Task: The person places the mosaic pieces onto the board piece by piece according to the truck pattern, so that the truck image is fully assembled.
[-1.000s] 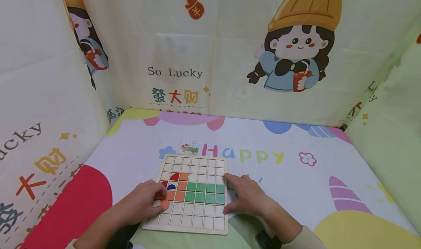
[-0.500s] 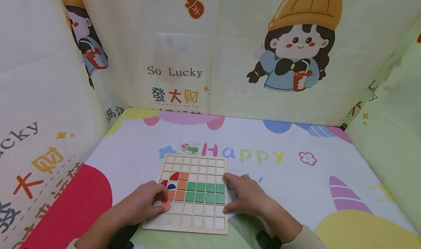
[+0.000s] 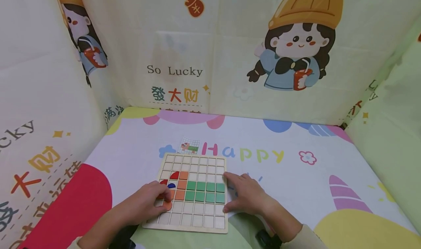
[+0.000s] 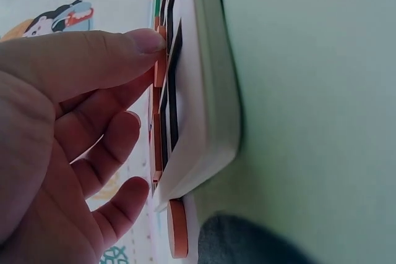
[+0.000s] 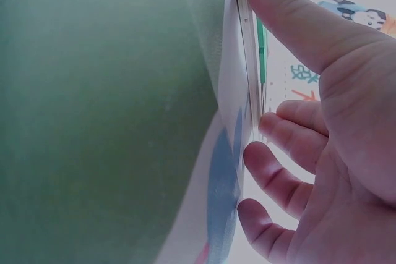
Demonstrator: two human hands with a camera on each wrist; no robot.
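Note:
A wooden grid board (image 3: 189,227) lies on the table in the head view. Green square tiles (image 3: 199,196), orange square tiles (image 3: 181,184), red curved tiles (image 3: 175,175) and a blue half-round tile (image 3: 171,185) fill some of its cells. My left hand (image 3: 144,203) is over the board's left side, pinching an orange round-edged tile (image 3: 167,205) between thumb and fingers, just below the orange row. In the left wrist view the thumb presses on this tile. My right hand (image 3: 248,196) touches the board's right edge with thumb and fingertips, holding nothing between them.
A small picture card (image 3: 189,146) with a coloured grid lies behind the board. Another orange tile (image 4: 177,230) lies off the board's corner in the left wrist view. Printed cloth walls (image 3: 230,51) stand at the back and sides.
My left hand has slid slightly to the right along the board with the orange tile. The right hand stays at the board's edge. The head view has tilted slightly.

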